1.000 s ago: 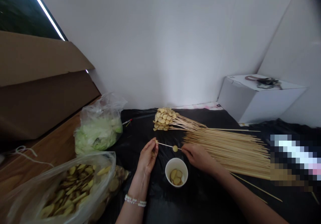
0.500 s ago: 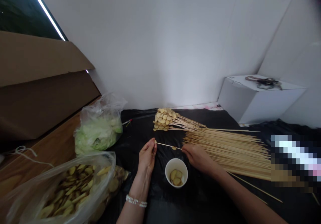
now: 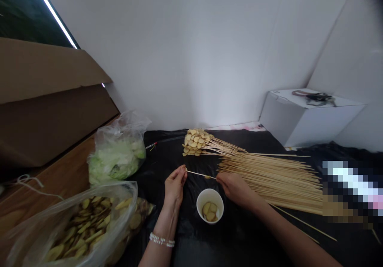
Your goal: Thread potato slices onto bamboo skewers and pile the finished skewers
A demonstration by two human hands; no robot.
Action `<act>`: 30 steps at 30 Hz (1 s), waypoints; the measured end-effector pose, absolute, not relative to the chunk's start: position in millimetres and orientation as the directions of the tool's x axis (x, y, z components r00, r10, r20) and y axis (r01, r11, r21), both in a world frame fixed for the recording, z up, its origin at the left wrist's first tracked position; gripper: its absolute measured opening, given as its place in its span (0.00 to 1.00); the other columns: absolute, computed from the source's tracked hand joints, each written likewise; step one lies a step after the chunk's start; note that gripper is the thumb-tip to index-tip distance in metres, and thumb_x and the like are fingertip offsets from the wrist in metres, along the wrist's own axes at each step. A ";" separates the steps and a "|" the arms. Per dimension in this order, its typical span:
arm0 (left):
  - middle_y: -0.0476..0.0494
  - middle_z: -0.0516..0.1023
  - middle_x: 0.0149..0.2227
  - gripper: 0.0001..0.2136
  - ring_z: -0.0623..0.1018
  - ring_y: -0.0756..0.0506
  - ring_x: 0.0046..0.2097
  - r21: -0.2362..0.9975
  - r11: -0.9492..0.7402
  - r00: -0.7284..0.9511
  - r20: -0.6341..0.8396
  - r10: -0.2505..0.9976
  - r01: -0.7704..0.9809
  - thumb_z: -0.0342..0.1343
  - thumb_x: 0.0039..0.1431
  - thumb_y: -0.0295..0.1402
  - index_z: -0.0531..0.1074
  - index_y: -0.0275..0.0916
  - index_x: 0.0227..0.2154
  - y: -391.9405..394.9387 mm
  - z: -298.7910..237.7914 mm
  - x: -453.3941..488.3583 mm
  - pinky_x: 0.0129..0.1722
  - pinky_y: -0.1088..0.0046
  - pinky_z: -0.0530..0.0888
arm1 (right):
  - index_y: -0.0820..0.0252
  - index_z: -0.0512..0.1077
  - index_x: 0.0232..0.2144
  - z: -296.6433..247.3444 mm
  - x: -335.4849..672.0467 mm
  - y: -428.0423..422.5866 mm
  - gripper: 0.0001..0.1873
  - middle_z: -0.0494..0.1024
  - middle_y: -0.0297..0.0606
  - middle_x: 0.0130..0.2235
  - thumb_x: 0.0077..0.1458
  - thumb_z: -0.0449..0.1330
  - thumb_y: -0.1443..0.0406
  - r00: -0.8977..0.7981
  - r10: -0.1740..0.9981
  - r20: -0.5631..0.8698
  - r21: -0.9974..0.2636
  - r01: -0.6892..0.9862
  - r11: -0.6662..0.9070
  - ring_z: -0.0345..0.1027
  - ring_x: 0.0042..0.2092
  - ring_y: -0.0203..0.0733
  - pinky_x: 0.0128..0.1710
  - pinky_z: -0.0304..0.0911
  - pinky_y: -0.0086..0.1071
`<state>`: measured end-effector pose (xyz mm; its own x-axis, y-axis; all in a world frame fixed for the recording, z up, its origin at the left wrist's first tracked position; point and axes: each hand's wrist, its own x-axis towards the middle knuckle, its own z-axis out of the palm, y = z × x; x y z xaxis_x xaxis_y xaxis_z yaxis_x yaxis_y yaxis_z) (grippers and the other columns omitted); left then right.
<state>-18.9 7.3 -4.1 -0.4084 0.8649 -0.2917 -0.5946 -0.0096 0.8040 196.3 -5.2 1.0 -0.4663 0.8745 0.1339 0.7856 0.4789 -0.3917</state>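
My right hand [image 3: 235,186] pinches a thin bamboo skewer [image 3: 196,173], held nearly level over the black sheet. At its other end, the fingers of my left hand [image 3: 176,183] are closed on a pale potato slice [image 3: 186,170], mostly covered by the fingertips. Another potato slice [image 3: 207,177] sits on the skewer close to my right fingers. Just below stands a white paper cup [image 3: 210,223] with several potato slices [image 3: 210,210] inside. Beyond my hands lies a bundle of skewers with potato slices [image 3: 196,141] on their ends.
Many bare bamboo skewers [image 3: 278,181] lie in a pile at right. A clear bag of potato slices [image 3: 86,227] is open at front left, with a bag of shredded greens [image 3: 116,159] behind it. A white box [image 3: 311,117] stands at back right.
The potato slice on the skewer has turned and now shows more edge-on. Both hands stay almost in the same place.
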 end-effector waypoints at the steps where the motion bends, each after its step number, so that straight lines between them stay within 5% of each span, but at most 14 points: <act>1: 0.42 0.79 0.29 0.06 0.76 0.55 0.27 0.804 -0.005 -0.403 -0.293 0.867 -0.595 0.60 0.48 0.16 0.77 0.30 0.26 7.4 -4.2 -18.8 0.28 0.86 0.75 | 0.60 0.69 0.29 0.7 195.9 -5.4 0.14 0.76 0.39 0.30 0.61 0.46 0.67 -0.466 0.876 0.126 -0.388 0.789 0.476 0.67 0.32 0.37 0.31 0.49 0.29; 30: 0.41 0.79 0.29 0.08 0.77 0.55 0.27 0.715 0.010 -0.357 -0.361 0.862 -0.699 0.57 0.51 0.15 0.77 0.30 0.31 7.4 -4.3 -13.6 0.28 0.86 0.75 | 0.59 0.68 0.26 0.8 189.4 -8.2 0.14 0.74 0.36 0.27 0.61 0.47 0.66 -0.461 0.870 0.173 -0.523 0.706 0.478 0.65 0.29 0.35 0.30 0.51 0.27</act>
<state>-13.6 7.4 -4.3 -0.3569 0.8616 -0.3609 -0.6992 0.0099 0.7149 189.4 -8.2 0.8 -0.4610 0.8703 0.1732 0.7060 0.4780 -0.5225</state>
